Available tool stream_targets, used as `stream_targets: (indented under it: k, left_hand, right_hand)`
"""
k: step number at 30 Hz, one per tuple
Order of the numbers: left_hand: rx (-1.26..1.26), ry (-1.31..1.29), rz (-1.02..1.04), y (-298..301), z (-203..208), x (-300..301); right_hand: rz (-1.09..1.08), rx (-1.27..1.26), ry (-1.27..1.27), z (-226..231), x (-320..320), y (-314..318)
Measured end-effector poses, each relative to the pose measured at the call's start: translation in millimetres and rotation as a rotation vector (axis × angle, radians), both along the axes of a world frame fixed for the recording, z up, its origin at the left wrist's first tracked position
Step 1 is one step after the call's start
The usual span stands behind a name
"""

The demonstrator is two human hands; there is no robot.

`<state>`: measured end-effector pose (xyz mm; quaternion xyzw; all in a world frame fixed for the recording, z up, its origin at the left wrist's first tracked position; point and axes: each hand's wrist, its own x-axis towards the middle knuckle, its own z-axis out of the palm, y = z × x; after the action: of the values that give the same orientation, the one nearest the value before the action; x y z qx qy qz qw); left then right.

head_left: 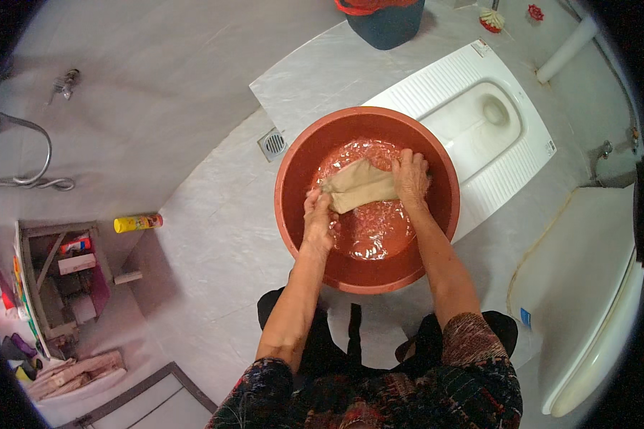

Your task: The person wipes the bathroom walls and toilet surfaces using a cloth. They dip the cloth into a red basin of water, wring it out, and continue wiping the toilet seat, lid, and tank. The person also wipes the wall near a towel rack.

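Observation:
A large reddish-brown plastic basin (368,282) with rippling water in it stands on the tiled floor in front of me. Stretched between my hands, at the water's surface, is a beige cloth (363,187). My left hand (319,217) grips its left end, thumb and fingers closed on the fabric. The fingers of my right hand (412,180) curl over the right end, down inside the basin. Parts of the fingers on both hands are hidden by the cloth and the water.
A white squat toilet (472,118) lies behind and right of the basin. At the back stands a dark bin (385,27) with a red liner. A floor drain (272,144) is left of the basin, and a yellow can (137,223) farther left. A white tub-like fixture (594,286) curves along the right.

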<state>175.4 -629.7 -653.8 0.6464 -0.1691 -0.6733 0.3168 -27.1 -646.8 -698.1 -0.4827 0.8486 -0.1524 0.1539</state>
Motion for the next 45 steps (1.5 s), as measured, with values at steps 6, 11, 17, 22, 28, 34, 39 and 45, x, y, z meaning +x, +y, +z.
stream_targets:
  k: [6, 11, 17, 22, 28, 34, 39, 45]
  left_hand:
    - [0.323, 0.174, 0.043, -12, -34, 4]
    - [-0.171, 0.277, -0.149, -7, -44, 23]
    - [-0.172, 0.671, -0.285, -17, -25, 27]
    - [-0.005, 0.478, -0.031, 1, -9, -11]
    - [0.173, -0.029, -0.079, 2, -11, -2]
    - [0.222, 0.164, 0.083, 10, -12, 17]
    - [0.249, 0.350, 0.158, 12, -8, 11]
    - [-0.252, 0.878, -0.036, 25, -60, 42]
  right_hand:
    - [0.397, 0.138, -0.121, -18, 74, 20]
    - [0.363, -0.248, -1.289, 28, 126, 28]
    - [0.525, -0.672, -0.760, 84, 147, 42]
    - [0.385, -0.733, -0.468, 59, 124, 8]
    - [0.030, 0.105, -0.128, -42, 36, -10]
    - [0.361, 0.102, 0.067, -38, 63, 30]
    - [0.415, -0.146, -0.964, -4, 112, 35]
    - [0.576, -0.733, -0.665, 86, 144, 52]
